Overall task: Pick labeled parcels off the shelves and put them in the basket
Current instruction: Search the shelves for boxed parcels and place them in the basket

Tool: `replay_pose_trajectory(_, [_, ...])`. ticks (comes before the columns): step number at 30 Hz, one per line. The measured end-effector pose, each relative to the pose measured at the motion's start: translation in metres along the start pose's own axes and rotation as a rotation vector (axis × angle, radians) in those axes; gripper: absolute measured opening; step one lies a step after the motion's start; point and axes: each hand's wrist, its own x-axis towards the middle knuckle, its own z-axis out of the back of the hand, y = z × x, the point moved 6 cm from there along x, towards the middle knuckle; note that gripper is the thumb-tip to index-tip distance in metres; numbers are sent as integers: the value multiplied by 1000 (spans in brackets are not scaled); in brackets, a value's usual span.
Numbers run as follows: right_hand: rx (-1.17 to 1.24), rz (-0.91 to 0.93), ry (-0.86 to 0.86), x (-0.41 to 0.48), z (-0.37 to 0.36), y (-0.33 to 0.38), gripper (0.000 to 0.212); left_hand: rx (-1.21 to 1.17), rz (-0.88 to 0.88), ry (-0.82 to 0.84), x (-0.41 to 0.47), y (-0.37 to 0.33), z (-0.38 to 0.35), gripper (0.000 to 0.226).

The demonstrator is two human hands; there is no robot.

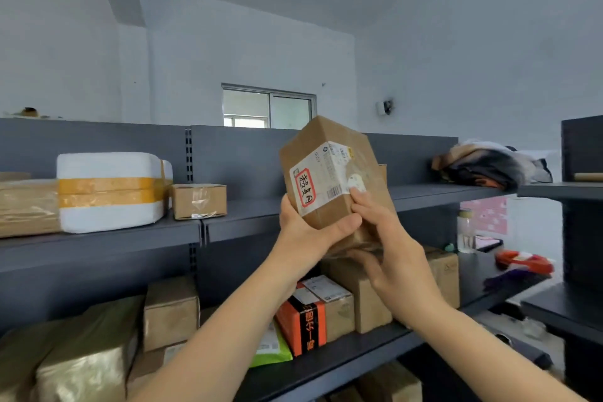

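Head view: cardboard parcel (331,178) held up off the shelves

Parcel tilted, dead centre, in front of the upper shelf (248,215). From 7 o'clock the left hand (306,232) grips its lower corner, thumb across the front. From 5 o'clock the right hand (388,245) clamps it, thumb on the shipping label (313,179). At 9 o'clock: white foam box (111,189).

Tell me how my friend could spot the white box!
Find the grey shelves and look along the upper one, on the left. The white box sits there between a wide brown parcel and a small brown box. It is the only white one, with yellow tape round its middle.
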Motion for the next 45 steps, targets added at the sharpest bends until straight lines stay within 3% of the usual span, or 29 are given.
replay_pose_trajectory(5, [-70, -36, -28, -42, 55, -3, 72, -105, 18, 93, -29, 0, -63, 84])
replay_pose_trajectory(8, [-75, -167, -10, -76, 94, -5, 66, -90, -5, 107, -53, -3, -104, 77])
replay_pose_trajectory(12, [-120, -432, 87, -143, 164, -3, 61, 65, -34, 176, -95, 0, -175, 97])
replay_pose_trajectory(14, [-236, -520, 165, -186, 209, 5, 62, 143, -21, 279, -128, 4, -222, 116])
replay_pose_trajectory(20, [-422, -899, 296, -325, 366, 56, 62, 204, 21, 579, -266, 13, -378, 124])
replay_pose_trajectory(26, [-586, -1240, 259, -469, 479, 124, 61, 149, 12, 916, -415, 15, -504, 107])
replay_pose_trajectory(29, [-561, -1393, 126, -518, 516, 149, 60, 143, -30, 1041, -471, 17, -550, 111])
replay_pose_trajectory(35, [-402, -1631, -354, -594, 554, 144, 69, 238, -132, 1209, -543, 42, -616, 122])
replay_pose_trajectory(39, [-404, -1746, -640, -642, 551, 116, 48, 371, -211, 1334, -576, 80, -650, 129])
replay_pose_trajectory(40, [-396, -1782, -685, -655, 550, 106, 56, 344, -201, 1368, -579, 88, -659, 128])
replay_pose_trajectory(43, [-471, -1921, -803, -693, 557, 80, 106, 215, -47, 1555, -582, 125, -688, 114])
replay_pose_trajectory(45, [-565, -2025, -821, -716, 566, 66, 113, 110, 144, 1671, -586, 153, -703, 93])
